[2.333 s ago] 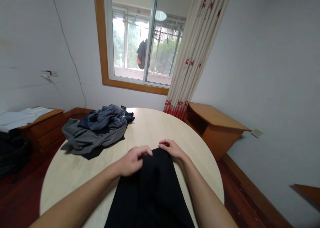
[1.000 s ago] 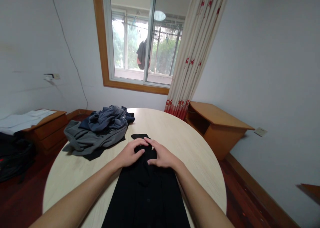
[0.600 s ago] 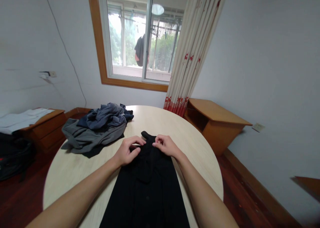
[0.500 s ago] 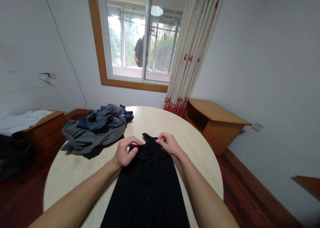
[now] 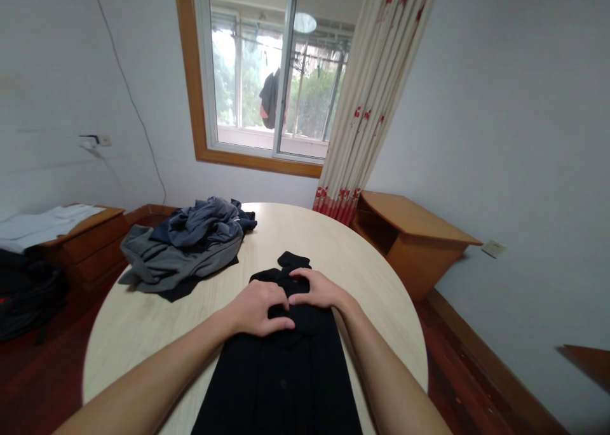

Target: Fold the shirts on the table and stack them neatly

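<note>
Pale wood-toned and round, the table (image 5: 391,333) takes up the near middle of the scene. Beyond its right edge stands a brown wooden cabinet (image 5: 422,257), low against the wall. On the table, a black garment (image 5: 309,365) lies flat at the near centre, running out of view at the near edge and narrowing toward its bunched far end. A heap of clothes (image 5: 185,247), grey and dark blue, sits crumpled at the far left, well apart from it. The left hand (image 5: 260,308) rests on the left side of the garment's bunched part, fingers bent, thumb parted from them with a gap showing. The right hand (image 5: 318,290) is just beside it on the right, thumb and forefinger spread partway, dark cloth visible between them. Past the right hand, a small black flap (image 5: 293,259) juts to the far side. Smallest is a round button-like spot (image 5: 283,384), nearer, along the garment's middle.
</note>
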Demonstrator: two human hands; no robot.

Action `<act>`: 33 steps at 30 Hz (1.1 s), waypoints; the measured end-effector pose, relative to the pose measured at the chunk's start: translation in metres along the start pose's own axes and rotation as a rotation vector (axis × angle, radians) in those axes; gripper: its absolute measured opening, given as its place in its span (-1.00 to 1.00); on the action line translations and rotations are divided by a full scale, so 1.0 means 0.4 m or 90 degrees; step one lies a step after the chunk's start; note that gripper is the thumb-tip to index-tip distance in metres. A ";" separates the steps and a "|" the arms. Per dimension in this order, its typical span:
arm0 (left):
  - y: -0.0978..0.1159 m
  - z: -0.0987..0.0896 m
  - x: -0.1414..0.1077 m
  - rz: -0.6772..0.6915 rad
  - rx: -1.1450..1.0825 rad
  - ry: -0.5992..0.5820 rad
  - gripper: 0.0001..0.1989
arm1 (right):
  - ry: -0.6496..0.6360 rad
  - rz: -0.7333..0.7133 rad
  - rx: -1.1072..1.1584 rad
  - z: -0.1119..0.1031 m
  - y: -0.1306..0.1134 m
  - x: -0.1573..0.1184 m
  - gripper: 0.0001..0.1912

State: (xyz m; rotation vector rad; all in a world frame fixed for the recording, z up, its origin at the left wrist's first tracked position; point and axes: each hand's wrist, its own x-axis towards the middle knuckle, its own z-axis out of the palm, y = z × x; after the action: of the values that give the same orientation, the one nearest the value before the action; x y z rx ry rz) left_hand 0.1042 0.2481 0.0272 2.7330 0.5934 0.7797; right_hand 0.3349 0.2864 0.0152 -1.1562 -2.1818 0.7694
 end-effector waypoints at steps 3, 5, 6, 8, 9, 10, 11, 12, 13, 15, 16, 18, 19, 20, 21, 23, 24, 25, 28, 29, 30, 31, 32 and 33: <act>-0.008 0.005 -0.001 -0.025 -0.010 -0.033 -0.63 | -0.037 0.011 -0.008 0.009 0.006 0.012 -0.68; -0.013 0.007 -0.001 -0.032 -0.031 -0.044 -0.64 | 0.006 0.017 -0.001 -0.008 0.029 0.017 -0.83; -0.016 0.008 -0.001 -0.032 -0.042 -0.050 -0.62 | 0.061 0.024 -0.002 -0.025 0.047 0.016 -0.87; -0.021 0.010 -0.003 -0.028 -0.059 -0.068 -0.57 | 0.250 0.059 -0.020 -0.070 0.096 0.005 -0.93; -0.024 0.012 -0.004 -0.028 -0.061 -0.077 -0.53 | 0.379 0.092 -0.033 -0.097 0.127 -0.005 -0.94; -0.027 0.014 -0.006 -0.030 -0.057 -0.086 -0.49 | 0.511 0.132 -0.047 -0.123 0.160 -0.017 -0.94; -0.031 0.017 -0.009 -0.038 -0.049 -0.094 -0.43 | 0.629 0.191 -0.056 -0.147 0.194 -0.030 -0.92; -0.035 0.021 -0.012 -0.051 -0.039 -0.104 -0.36 | 0.721 0.255 -0.055 -0.168 0.226 -0.043 -0.91; -0.039 0.026 -0.016 -0.066 -0.030 -0.115 -0.28 | 0.770 0.307 -0.046 -0.184 0.256 -0.054 -0.88; -0.045 0.035 -0.022 -0.090 -0.025 -0.138 -0.15 | 0.796 0.351 -0.035 -0.200 0.302 -0.067 -0.82; -0.046 0.039 -0.025 -0.096 -0.029 -0.146 -0.10 | 0.787 0.358 -0.032 -0.200 0.315 -0.069 -0.78; -0.042 0.045 -0.027 -0.099 -0.035 -0.151 -0.04 | 0.738 0.348 -0.045 -0.190 0.324 -0.063 -0.69; -0.036 0.047 -0.027 -0.099 -0.035 -0.152 -0.02 | 0.700 0.336 -0.060 -0.183 0.322 -0.057 -0.64; -0.029 0.047 -0.025 -0.100 -0.031 -0.156 -0.01 | 0.659 0.320 -0.079 -0.175 0.316 -0.051 -0.61; -0.021 0.047 -0.022 -0.103 -0.023 -0.160 -0.03 | 0.619 0.302 -0.097 -0.167 0.308 -0.045 -0.58; -0.003 0.044 -0.012 -0.121 0.004 -0.166 -0.15 | 0.564 0.271 -0.123 -0.155 0.292 -0.037 -0.58; 0.006 0.043 -0.007 -0.138 0.022 -0.162 -0.26 | 0.548 0.263 -0.129 -0.151 0.286 -0.035 -0.60; 0.013 0.042 -0.001 -0.158 0.043 -0.152 -0.38 | 0.537 0.260 -0.130 -0.148 0.282 -0.034 -0.61; 0.025 0.045 0.014 -0.211 0.103 -0.116 -0.80 | 0.516 0.270 -0.125 -0.145 0.280 -0.037 -0.65; 0.025 0.047 0.018 -0.219 0.115 -0.108 -0.90 | 0.512 0.277 -0.124 -0.146 0.282 -0.039 -0.65; 0.022 0.046 0.020 -0.224 0.119 -0.102 -0.96 | 0.509 0.283 -0.124 -0.148 0.284 -0.041 -0.65; 0.016 0.043 0.020 -0.234 0.115 -0.092 -0.95 | 0.510 0.290 -0.125 -0.151 0.286 -0.042 -0.65; 0.007 0.034 0.019 -0.253 0.106 -0.070 -0.93 | 0.516 0.298 -0.125 -0.155 0.289 -0.044 -0.65; -0.006 0.020 0.015 -0.281 0.093 -0.034 -0.92 | 0.528 0.307 -0.125 -0.159 0.292 -0.045 -0.64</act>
State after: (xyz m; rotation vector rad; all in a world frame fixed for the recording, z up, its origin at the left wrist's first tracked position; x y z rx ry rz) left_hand 0.1125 0.2520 0.0223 2.5843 1.2271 0.5705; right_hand 0.4507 0.3398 -0.0264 -1.7420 -1.3156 0.1684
